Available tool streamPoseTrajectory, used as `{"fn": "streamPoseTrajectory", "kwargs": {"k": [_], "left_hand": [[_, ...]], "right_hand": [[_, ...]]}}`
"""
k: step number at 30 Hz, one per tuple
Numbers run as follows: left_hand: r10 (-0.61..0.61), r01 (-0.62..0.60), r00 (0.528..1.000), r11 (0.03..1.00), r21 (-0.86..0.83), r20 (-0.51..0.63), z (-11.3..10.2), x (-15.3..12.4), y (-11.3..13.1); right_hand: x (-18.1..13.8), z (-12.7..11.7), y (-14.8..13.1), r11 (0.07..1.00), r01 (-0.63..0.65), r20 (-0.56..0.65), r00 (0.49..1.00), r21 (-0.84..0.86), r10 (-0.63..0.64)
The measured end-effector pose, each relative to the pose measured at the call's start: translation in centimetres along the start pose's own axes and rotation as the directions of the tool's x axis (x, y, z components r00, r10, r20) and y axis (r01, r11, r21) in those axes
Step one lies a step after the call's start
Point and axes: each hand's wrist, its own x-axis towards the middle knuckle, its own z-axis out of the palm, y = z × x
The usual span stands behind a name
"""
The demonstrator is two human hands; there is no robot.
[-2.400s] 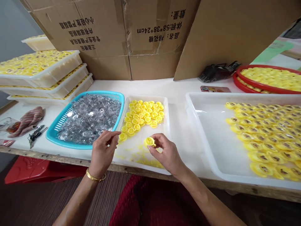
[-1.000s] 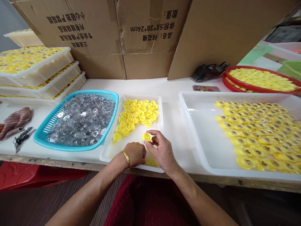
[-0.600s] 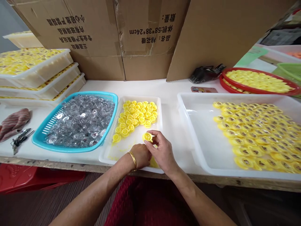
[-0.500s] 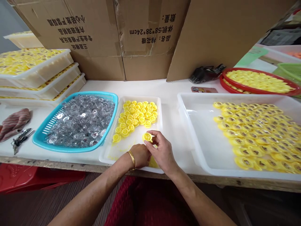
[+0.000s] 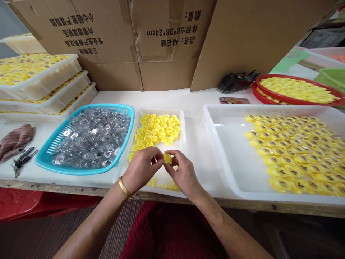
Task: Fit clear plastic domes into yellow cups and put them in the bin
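Between finger and thumb, my right hand [image 5: 184, 172] holds a small round yellow plastic piece [image 5: 167, 158] above the small white tray [image 5: 183, 126]. My left hand [image 5: 142, 164] is closed in a pinch at the left edge of that piece; whatever its fingertips hold is hidden. Farther back in the tray, several similar yellow cup-shaped pieces [image 5: 159, 127] sit in rows. Tiny yellow bits [image 5: 161, 184] lie at the tray's near end, below my hands.
To the left stand a blue basket [image 5: 44, 158] of clear plastic parts, keys [image 5: 23, 158], a cloth [image 5: 17, 142] and stacked trays [image 5: 61, 84]. At right, a large white tray [image 5: 229, 162] contains yellow pieces with dark centres. Cardboard [image 5: 167, 75] walls the back; red baskets [image 5: 262, 97] stand behind right.
My left hand has risen from the near end of the small tray to the yellow piece, its fingertips now pinched beside it. My right hand stays nearly in place with the piece.
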Motion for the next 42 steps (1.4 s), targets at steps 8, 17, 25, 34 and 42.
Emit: {"fn": "streamPoseTrajectory", "kwargs": {"k": [8,17,25,34,42], "left_hand": [[0.146,-0.142,0.989,0.974,0.179,-0.009,1.4,0.5,0.8],[0.027,-0.047,0.973,0.996,-0.079,-0.23,0.7,0.3,-0.5],[0.037,-0.036,0.988,0.999,0.01,-0.151,1.9,-0.3,-0.2],[0.036,-0.029,0.978,0.999,0.036,-0.208,-0.6,-0.2,-1.3],[-0.375,0.412,0.91,0.766,0.494,-0.179,-9.1,-0.5,-11.1]], "right_hand": [[-0.1,-0.1,-0.1,0.999,0.032,0.014,0.999,-0.001,-0.032],[-0.1,-0.2,-0.3,1.0,-0.02,0.044,0.999,-0.002,0.021],[0.2,-0.1,-0.4,0.996,0.041,0.08,0.996,-0.081,-0.035],[0.0,-0.1,0.2,0.992,0.031,0.12,0.993,-0.12,-0.017],[0.2,0.1,0.4,0.999,-0.048,0.152,0.987,-0.002,0.048]]}}
